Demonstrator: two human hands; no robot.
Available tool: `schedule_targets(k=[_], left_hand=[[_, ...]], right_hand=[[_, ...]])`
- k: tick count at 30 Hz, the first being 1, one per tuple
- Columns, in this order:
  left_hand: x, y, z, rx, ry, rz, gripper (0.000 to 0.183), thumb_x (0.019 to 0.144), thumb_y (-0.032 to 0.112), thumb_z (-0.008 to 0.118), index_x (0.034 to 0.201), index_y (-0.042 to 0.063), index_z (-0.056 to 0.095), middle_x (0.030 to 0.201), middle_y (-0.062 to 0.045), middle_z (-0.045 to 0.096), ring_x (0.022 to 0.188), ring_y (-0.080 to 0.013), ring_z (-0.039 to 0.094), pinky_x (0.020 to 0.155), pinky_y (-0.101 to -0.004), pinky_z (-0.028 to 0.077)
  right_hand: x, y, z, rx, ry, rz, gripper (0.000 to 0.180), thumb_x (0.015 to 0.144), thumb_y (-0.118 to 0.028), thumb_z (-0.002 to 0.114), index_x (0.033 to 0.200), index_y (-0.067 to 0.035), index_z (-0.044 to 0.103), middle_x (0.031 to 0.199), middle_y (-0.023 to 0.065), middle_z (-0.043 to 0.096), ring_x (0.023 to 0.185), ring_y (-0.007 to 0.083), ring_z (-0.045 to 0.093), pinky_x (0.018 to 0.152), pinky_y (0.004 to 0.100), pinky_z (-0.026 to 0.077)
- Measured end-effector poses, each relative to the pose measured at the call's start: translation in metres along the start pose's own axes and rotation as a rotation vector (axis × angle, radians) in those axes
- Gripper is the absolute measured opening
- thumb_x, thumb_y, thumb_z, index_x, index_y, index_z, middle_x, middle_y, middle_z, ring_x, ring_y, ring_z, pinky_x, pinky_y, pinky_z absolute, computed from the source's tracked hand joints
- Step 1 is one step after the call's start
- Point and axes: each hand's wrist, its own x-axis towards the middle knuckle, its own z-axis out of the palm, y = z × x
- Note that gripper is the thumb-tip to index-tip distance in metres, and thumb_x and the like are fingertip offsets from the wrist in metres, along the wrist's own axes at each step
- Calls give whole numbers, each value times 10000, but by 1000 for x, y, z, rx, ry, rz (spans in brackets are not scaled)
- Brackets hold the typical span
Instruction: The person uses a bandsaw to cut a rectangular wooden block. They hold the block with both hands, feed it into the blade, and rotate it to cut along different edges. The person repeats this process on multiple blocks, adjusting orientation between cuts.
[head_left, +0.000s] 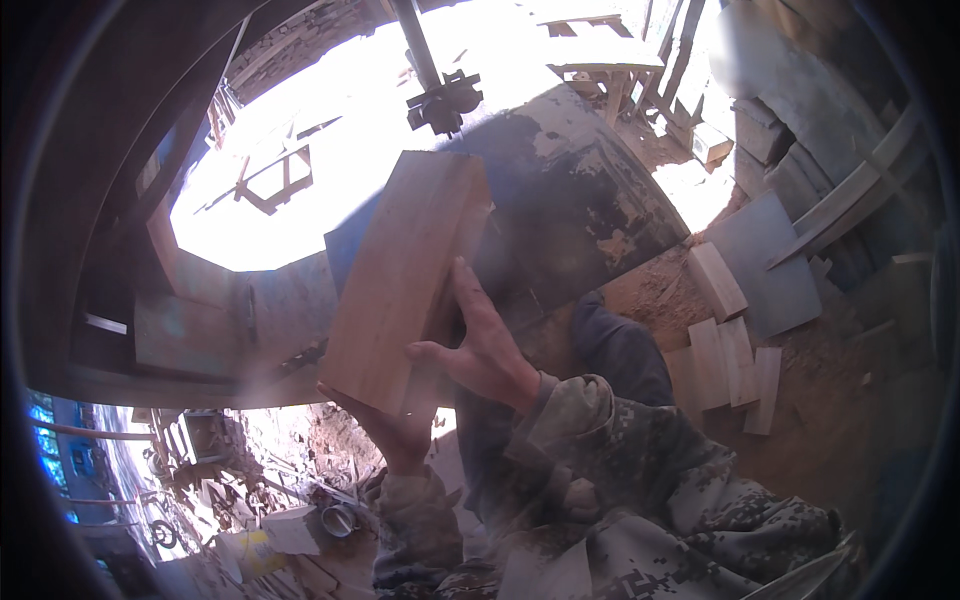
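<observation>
A thick wooden block (394, 262) lies lengthwise before me on the dark, worn saw table (562, 217) of what looks like a bandsaw. Its far end is just below the blade guide (444, 103); a thin blade line is faintly seen there, and whether it is in the wood I cannot tell. My right hand (487, 337) grips the block's right side, thumb on the upper edge and a finger stretched forward along the side. At the near end my left hand (394, 431) holds the block from below, its fingers partly hidden by the wood.
Cut wood pieces (724, 364) and a short block (718, 281) lie to the right by a grey panel (772, 262). The large machine housing (187, 330) curves along the left. Lower left, a bucket (251, 555) stands among wood scraps. Beyond the table, bright glare washes out the ground.
</observation>
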Motion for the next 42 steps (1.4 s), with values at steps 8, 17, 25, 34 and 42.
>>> schedule_targets(k=[8, 17, 25, 34, 42], left_hand=[[1, 4, 4, -70, 17, -51, 1545, 818, 251, 1039, 1801, -37, -118, 1827, -310, 273, 1675, -443, 367, 1376, -593, 311], [2, 14, 12, -82, 12, -39, 1458, 932, 280, 960, 1783, 64, -204, 1777, -268, 382, 1613, -412, 469, 1393, -614, 225], [0, 36, 10, 145, -66, -19, 1473, 910, 326, 989, 1792, 6, -146, 1778, -259, 381, 1666, -391, 389, 1413, -610, 147], [-12, 27, -5, 191, -47, 0, 1507, 815, 386, 1060, 1807, -67, 19, 1836, -321, 239, 1716, -474, 264, 1402, -623, 191], [-15, 26, 6, -1, 54, 6, 1386, 843, 383, 1022, 1793, -60, 114, 1744, -266, 449, 1656, -401, 431, 1434, -592, 35]], right_hand=[[1, 1, -3, 7, -2, -11, 1344, 891, -523, 929, 1751, 174, 167, 1783, 473, 233, 1710, 576, 216, 1388, 543, 279], [3, 7, -6, 81, -11, -37, 1335, 889, -490, 952, 1757, 161, 175, 1792, 456, 242, 1718, 557, 216, 1390, 539, 275], [-2, 9, -18, 75, -52, -29, 1320, 916, -510, 926, 1790, 105, 152, 1827, 402, 224, 1742, 519, 171, 1405, 526, 232], [-31, 21, 7, 123, -27, -72, 1345, 935, -546, 888, 1797, 100, 83, 1840, 398, 178, 1742, 530, 144, 1406, 555, 208], [-33, 6, 2, 170, -46, -5, 1309, 935, -470, 914, 1795, 104, 112, 1840, 395, 174, 1744, 508, 160, 1411, 519, 210]])
